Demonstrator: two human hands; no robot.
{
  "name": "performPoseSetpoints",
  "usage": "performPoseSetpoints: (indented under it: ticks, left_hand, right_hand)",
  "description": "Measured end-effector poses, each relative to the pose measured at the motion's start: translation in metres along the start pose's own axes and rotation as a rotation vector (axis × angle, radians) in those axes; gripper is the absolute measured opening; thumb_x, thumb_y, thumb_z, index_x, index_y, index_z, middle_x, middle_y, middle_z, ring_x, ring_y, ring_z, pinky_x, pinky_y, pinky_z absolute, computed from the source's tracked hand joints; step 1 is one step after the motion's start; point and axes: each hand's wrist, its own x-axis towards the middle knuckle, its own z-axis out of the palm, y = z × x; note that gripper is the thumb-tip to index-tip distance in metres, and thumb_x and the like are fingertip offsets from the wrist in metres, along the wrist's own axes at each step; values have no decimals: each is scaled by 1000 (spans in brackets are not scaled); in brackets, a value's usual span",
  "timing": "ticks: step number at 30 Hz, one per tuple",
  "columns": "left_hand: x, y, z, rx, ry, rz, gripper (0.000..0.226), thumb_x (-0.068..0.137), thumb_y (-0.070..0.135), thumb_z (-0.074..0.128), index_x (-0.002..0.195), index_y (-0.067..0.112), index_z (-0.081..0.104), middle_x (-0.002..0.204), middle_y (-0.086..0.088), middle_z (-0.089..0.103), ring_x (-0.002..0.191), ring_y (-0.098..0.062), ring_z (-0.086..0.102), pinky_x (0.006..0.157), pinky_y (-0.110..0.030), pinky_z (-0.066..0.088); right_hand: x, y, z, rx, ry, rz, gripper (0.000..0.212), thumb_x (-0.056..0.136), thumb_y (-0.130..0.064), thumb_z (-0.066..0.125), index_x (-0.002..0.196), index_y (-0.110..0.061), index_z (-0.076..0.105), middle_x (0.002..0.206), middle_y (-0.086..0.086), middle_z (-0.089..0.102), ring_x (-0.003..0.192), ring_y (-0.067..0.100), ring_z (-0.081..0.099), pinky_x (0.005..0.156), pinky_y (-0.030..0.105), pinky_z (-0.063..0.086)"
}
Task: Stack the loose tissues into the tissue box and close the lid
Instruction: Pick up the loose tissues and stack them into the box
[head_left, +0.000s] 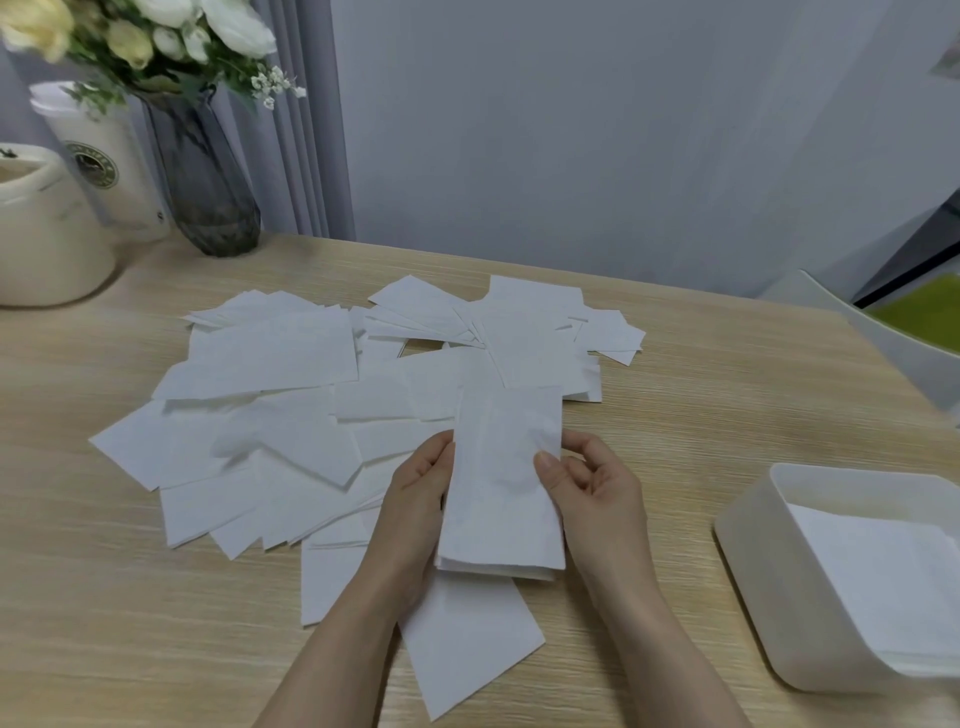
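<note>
Across the wooden table a wide scatter of loose tissues is spread; the open tissue box, partly filled, is seen at the right, and a small gathered stack is pinched between left hand and right hand, so squaring and carrying it boxward is judged next

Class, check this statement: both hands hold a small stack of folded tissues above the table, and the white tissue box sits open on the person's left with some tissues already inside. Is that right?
Not quite. The head view shows the tissue box on the person's right, not the left. The rest stands: the left hand and right hand hold the stack of folded tissues above the table, and the box is open with tissues inside.
</note>
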Motion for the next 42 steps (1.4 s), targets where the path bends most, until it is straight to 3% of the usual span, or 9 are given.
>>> performPoseSetpoints:
  ticks: [3,15,20,28,32,34,37,40,42]
  left_hand:
    - [-1,1,0,-13,8,14,21,100,18,49,103,18,70,96,4,76,85,-8,71,69,-19,56]
    - [-1,2,1,35,5,74,32,101,32,43,110,17,69,107,2,75,101,-14,69,87,-31,53]
    - [0,-3,0,23,-22,47,20,98,10,52,113,12,65,101,-10,76,90,-24,72,74,-31,59]
    - [1,2,5,-4,196,123,21,100,9,49,110,16,65,98,0,76,88,-17,72,71,-28,57]
    - [-2,6,23,-150,339,130,19,97,6,49,106,12,64,101,-8,74,92,-25,70,80,-41,56]
    - [-5,5,30,-210,428,132,17,96,5,48,105,10,63,104,-15,71,96,-32,68,85,-47,54]
    - [-10,2,42,-264,509,154,22,96,4,47,111,10,61,109,-16,69,104,-36,65,92,-52,51]
    - [-20,1,52,-296,488,169,26,95,2,47,115,11,60,111,-15,69,106,-36,65,91,-50,52]
    - [-26,2,53,-273,435,203,28,95,0,49,117,13,59,110,-11,71,105,-31,67,89,-46,53]
  right_hand:
    - [-1,1,1,-17,-1,-2,12,92,-3,60,96,-13,64,74,8,73,66,16,68,57,25,52]
    - [0,6,2,-105,-4,-74,17,90,-3,62,102,-15,63,69,-12,69,65,4,65,57,18,48]
    - [0,9,3,-125,18,-77,20,89,-5,63,103,-19,63,72,-10,69,65,8,64,59,23,50]
    - [-26,24,-3,-191,111,-104,48,86,-15,69,124,-40,52,113,-9,57,83,2,58,74,17,48]
    - [-40,31,9,-143,49,-59,57,84,-24,70,127,-55,48,105,-8,59,71,10,61,69,18,50]
    - [-46,30,16,-120,11,-67,54,85,-21,69,126,-52,51,83,-6,53,58,5,51,63,15,45]
    - [-50,25,21,-40,-9,-60,48,87,-14,67,121,-47,58,67,-1,51,57,10,47,61,19,45]
    - [-47,16,18,8,27,-52,39,89,-7,64,113,-37,65,77,18,60,65,24,56,68,26,49]
    - [-43,6,9,35,23,-54,36,91,2,59,110,-28,65,83,2,72,74,13,67,66,18,50]
